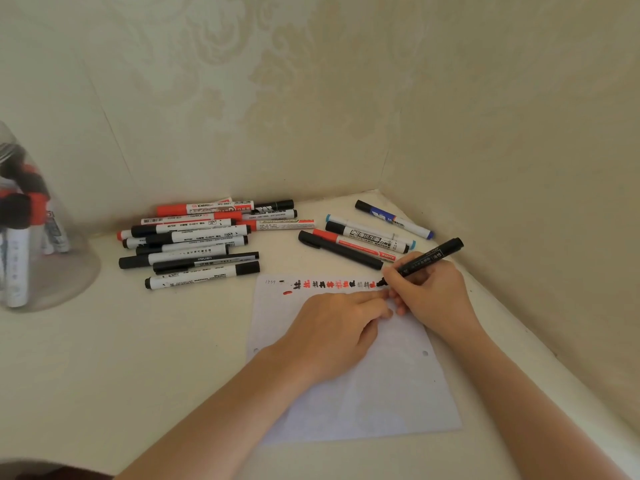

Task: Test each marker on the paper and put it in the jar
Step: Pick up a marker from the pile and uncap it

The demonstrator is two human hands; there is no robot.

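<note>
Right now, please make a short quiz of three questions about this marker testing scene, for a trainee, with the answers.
1. True or false: the right hand grips a black marker with its tip at the row of test marks on the paper.
2. What does the left hand do? A) holds a cap B) rests on the paper C) reaches into the jar
3. Fill in: the jar stands at the far ___ of the view.

Key: 1 true. 2 B, the fingers lie loosely on the sheet. 3 left; it already holds several markers, while a large pile of markers and a smaller group lie beyond the paper.
</note>
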